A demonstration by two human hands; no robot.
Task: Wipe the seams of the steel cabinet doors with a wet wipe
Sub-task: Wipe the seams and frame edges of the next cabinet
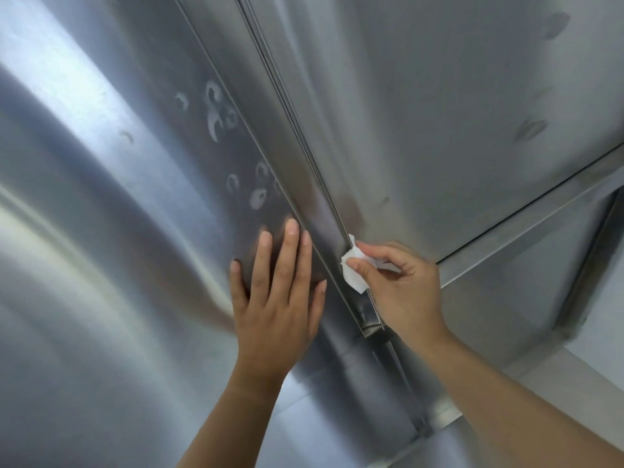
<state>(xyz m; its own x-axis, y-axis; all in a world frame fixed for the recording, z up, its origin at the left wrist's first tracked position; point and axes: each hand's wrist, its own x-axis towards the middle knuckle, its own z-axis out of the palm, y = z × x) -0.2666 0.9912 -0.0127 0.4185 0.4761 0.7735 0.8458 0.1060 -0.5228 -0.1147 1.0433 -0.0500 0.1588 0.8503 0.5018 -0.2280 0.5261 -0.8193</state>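
Two steel cabinet doors fill the view, the left door (111, 204) and the right door (439, 113). A recessed vertical seam (297, 143) runs between them from the top centre down to the lower right. My right hand (401, 285) pinches a small folded white wet wipe (353, 268) between thumb and fingers and holds it against the seam's right edge, near the seam's lower end. My left hand (280, 292) lies flat on the left door with straight fingers, just left of the seam.
Whitish smudge marks (219, 113) dot the left door above my left hand. Dark smears (530, 130) show on the right door. The right door's bottom edge (526, 207) runs diagonally, with a steel frame and a recess (540, 275) below it.
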